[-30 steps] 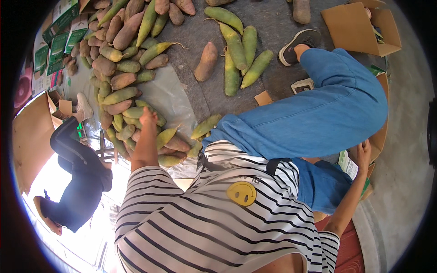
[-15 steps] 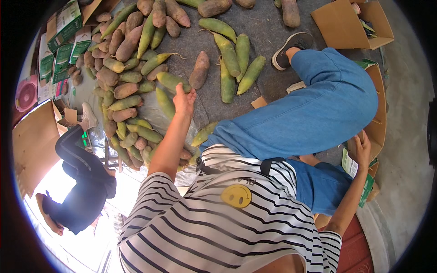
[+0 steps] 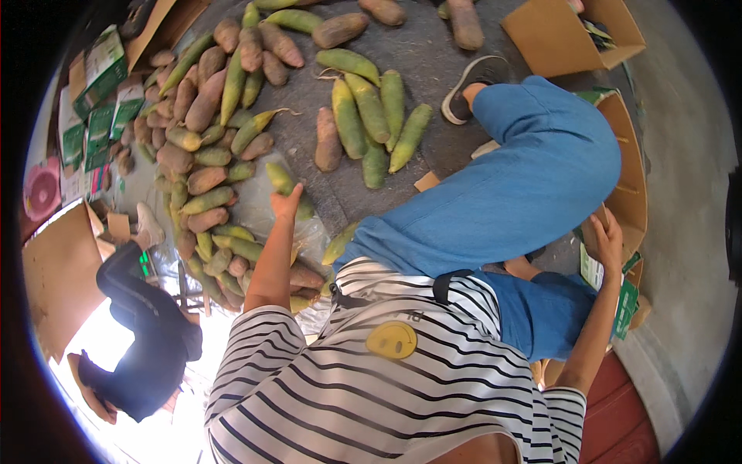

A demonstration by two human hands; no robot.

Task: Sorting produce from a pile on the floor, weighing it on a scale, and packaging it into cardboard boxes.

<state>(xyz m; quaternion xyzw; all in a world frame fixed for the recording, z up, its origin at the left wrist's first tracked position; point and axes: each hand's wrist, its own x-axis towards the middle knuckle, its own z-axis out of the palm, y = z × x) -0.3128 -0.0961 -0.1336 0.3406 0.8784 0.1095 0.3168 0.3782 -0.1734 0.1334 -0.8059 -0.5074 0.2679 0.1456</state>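
Observation:
My left hand [image 3: 287,203] is closed around the middle of a green radish [image 3: 279,177], low over the edge of the pile. Right of it, a group of green radishes [image 3: 371,108] lies side by side on the dark mat, next to a reddish-brown radish [image 3: 328,141]. My right hand [image 3: 607,238] is at my right side, its fingers bent over a brown cardboard flap [image 3: 590,238] of an open carton [image 3: 630,155]. Part of that grip is hidden.
A large pile of green and reddish radishes [image 3: 209,180] spreads to the left. An open cardboard box [image 3: 541,42] stands at the far right. Green-and-white cartons [image 3: 100,127] and a pink basin [image 3: 42,189] are at the left. Another person [image 3: 147,332] bends at the lower left.
The green radish my left hand held now lies with the group on the mat. That hand has come back nearer and holds another green radish. The whole view has shifted slightly.

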